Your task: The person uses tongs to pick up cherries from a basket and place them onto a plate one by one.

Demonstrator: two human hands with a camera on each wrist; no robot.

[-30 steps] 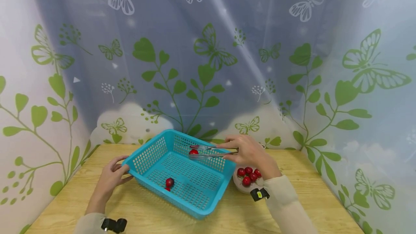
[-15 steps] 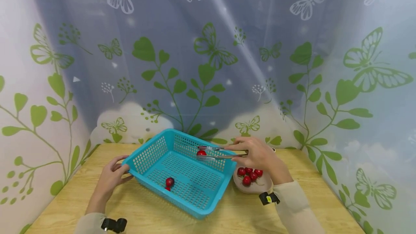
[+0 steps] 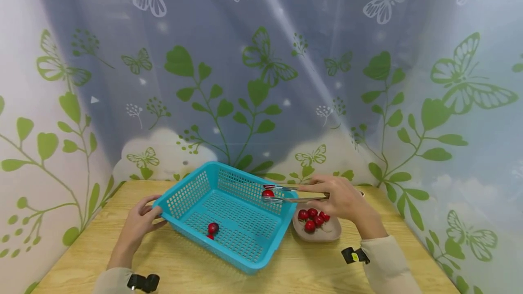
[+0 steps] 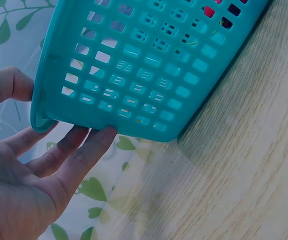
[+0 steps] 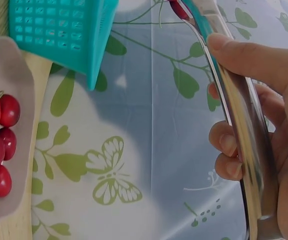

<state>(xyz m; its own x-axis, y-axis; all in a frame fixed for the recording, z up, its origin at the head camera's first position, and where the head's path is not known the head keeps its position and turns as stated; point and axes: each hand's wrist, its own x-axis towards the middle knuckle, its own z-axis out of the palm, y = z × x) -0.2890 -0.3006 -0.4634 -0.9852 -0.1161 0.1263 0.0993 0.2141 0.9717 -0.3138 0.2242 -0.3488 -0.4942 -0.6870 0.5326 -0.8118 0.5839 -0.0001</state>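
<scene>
My left hand (image 3: 136, 226) holds the left corner of a blue perforated plastic basket (image 4: 158, 117), thumb at the rim and fingers against the wall in the left wrist view. The basket's near side looks raised. My right hand (image 3: 341, 196) grips metal tongs (image 5: 251, 155). Between their tips is a red cherry (image 3: 268, 193), over the basket's back right part; it also shows at the top of the right wrist view. A dark red cherry (image 3: 213, 228) lies inside the basket near its front wall, with a smaller red bit beside it.
Right of the basket, a pale pinkish dish (image 3: 320, 237) holds several red cherries (image 3: 309, 226) with stems. Everything stands on a light wood table (image 3: 184, 271). A curtain (image 3: 261, 117) with leaves and butterflies hangs behind and at both sides.
My right hand has moved rightward with the tongs and the cherry, from the basket's back middle toward its right corner. More of the dish now shows. The left hand and basket stay put.
</scene>
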